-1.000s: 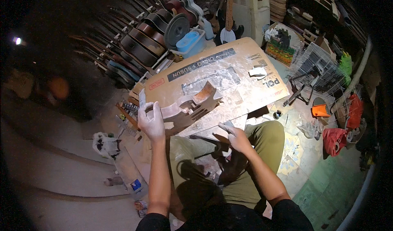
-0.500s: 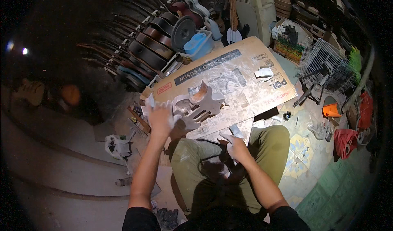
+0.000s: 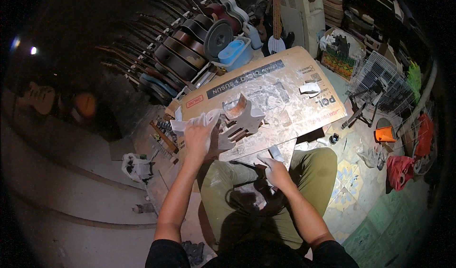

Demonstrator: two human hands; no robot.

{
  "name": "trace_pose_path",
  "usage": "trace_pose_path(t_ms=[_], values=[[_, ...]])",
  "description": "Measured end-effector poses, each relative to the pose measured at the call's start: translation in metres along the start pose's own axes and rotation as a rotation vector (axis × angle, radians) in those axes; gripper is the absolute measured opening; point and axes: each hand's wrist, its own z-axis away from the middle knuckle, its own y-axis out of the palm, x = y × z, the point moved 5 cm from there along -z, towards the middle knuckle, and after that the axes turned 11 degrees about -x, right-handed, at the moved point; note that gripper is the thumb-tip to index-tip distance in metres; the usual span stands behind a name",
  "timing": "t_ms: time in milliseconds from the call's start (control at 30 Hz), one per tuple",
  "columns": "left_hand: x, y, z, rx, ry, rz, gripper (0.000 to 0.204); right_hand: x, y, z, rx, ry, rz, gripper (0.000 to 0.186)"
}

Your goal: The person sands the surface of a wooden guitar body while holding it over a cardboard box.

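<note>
A pale, dust-covered electric guitar body (image 3: pixel 251 117) with cut-out cavities lies on a cardboard sheet (image 3: pixel 313 111) in front of my knees. My left hand (image 3: pixel 197 137) is closed over its left end, fingers curled across the top edge. A pale flat piece (image 3: pixel 178 127) sticks out on the left of that hand; I cannot tell whether it is part of the body. Low between my knees, my right hand (image 3: pixel 278 172) is closed on a small grey block (image 3: pixel 275 153), apart from the guitar body.
A crumpled white piece (image 3: pixel 309 88) lies on the cardboard's right side. Behind stand a row of guitars (image 3: pixel 175 54) and a blue tub (image 3: pixel 233 52). To the right are a wire cage (image 3: pixel 375 78), an orange container (image 3: pixel 384 134) and a red bag (image 3: pixel 399 170). Tools (image 3: pixel 164 137) lie left.
My left hand, blurred before, has come down and right onto the guitar body's left end and now grips it. My right hand still holds the grey block in nearly the same place.
</note>
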Motion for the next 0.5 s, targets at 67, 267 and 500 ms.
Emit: trace_pose_path(t_ms=[67,267,500], values=[[-0.004,-0.004,-0.004,0.111,-0.012,0.020,0.056,-0.001,0.000,0.000,0.000,-0.006,0.009,0.056],[0.003,-0.004,-0.005,0.019,-0.075,0.024,0.059,0.000,0.000,0.000,0.016,0.018,0.035,0.055],[-0.002,0.000,-0.004,0.094,-0.023,-0.012,0.057,-0.004,0.001,0.000,0.027,0.035,0.037,0.053]])
